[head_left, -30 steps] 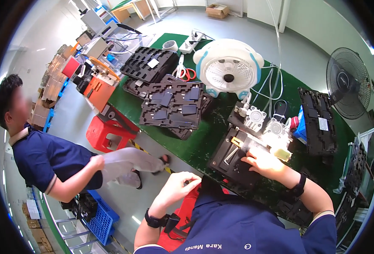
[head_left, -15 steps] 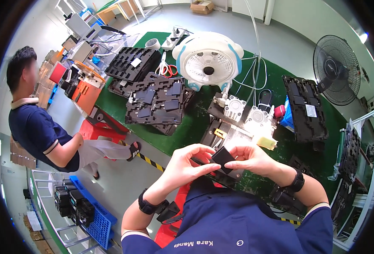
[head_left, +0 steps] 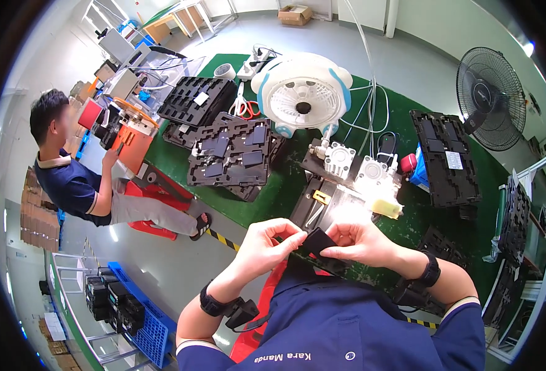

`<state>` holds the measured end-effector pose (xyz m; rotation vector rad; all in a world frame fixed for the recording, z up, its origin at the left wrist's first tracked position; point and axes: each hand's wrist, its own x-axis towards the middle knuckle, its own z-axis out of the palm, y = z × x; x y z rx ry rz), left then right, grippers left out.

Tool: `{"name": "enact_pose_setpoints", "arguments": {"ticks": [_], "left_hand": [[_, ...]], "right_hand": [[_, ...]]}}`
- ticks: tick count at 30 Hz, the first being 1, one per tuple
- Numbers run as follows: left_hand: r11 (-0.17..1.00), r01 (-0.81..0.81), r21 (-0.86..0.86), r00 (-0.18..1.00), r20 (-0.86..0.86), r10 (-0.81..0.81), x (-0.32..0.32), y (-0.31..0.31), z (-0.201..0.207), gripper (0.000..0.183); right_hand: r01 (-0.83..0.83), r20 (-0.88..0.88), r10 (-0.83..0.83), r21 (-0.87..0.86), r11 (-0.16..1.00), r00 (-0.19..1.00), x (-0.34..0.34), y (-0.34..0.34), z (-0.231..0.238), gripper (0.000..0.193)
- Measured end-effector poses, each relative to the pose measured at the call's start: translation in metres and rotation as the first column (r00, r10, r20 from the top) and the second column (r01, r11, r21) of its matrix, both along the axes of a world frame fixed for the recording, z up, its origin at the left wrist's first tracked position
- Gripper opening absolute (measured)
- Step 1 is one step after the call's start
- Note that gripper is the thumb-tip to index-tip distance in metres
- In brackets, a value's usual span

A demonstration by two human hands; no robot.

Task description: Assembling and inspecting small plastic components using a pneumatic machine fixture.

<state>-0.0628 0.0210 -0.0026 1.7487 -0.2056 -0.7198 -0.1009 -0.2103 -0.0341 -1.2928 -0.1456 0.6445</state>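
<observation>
A flat black rectangular piece (head_left: 317, 242) is held tilted between my hands, in front of my body at the table's near edge. My right hand (head_left: 361, 245) grips its right side, thumb across the face and fingers behind. At the left edge, the thumb and forefinger of my left hand (head_left: 267, 248) are pinched together against it; any smaller thing between those fingertips cannot be made out. Just beyond my hands is a metal fixture with white pneumatic cylinders (head_left: 338, 159), a yellow-handled tool (head_left: 320, 198) and a yellow pad (head_left: 387, 208).
Black trays (head_left: 236, 151) with dark flat pieces lie on the green table (head_left: 279, 185), near red-handled scissors (head_left: 243, 106). A white fan (head_left: 304, 93) stands at the back. Another tray (head_left: 446, 161) leans at right by a black fan (head_left: 491, 99). A co-worker (head_left: 69, 179) is at left.
My left fingertips have closed together at the black piece's left edge, and the piece has tilted and shifted slightly left. The co-worker has moved closer to the orange machine, a hand now on it.
</observation>
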Motion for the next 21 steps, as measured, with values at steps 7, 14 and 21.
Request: {"name": "enact_pose_setpoints", "arguments": {"ticks": [7, 14, 21], "left_hand": [[0.989, -0.142, -0.047, 0.983, -0.121, 0.135, 0.003, 0.005, 0.005, 0.016], [0.943, -0.217, -0.251, 0.934, -0.333, 0.126, -0.005, -0.002, -0.016, 0.010], [0.979, 0.014, -0.203, 0.956, -0.285, -0.073, 0.009, 0.009, -0.010, 0.014]], "right_hand": [[0.022, -0.165, -0.005, 0.100, 0.995, 0.986, 0.007, 0.005, -0.002, 0.018], [0.036, -0.115, -0.015, 0.179, 0.983, 0.993, 0.016, 0.016, -0.007, 0.019], [0.003, -0.045, -0.010, -0.156, 0.988, 0.999, 0.038, 0.022, 0.003, 0.017]]}}
